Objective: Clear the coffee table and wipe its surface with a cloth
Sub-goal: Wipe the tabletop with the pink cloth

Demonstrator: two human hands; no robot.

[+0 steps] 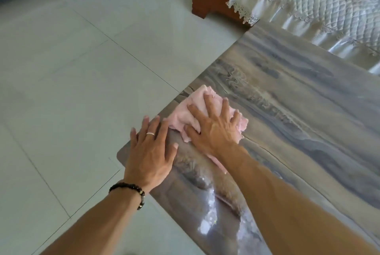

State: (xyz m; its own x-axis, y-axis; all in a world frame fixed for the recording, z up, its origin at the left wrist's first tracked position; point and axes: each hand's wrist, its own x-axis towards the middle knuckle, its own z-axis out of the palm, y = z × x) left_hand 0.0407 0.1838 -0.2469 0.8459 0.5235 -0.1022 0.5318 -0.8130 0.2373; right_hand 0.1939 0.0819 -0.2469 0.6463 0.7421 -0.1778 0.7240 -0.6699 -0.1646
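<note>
On the coffee table (298, 100), both hands lie flat; right hand (213, 125) half-hides pink cloth (183, 115) (left hand (151, 152) beside).

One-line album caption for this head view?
Right hand presses pink cloth on marbled grey coffee table; left hand rests flat.

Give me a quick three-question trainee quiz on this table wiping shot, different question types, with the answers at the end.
1. True or false: the right hand presses the cloth flat on the table.
2. Which hand wears the ring? A) left B) right
3. Fill in: the left hand rests near the table's ____.

Key: 1 true; 2 A; 3 edge.
</note>
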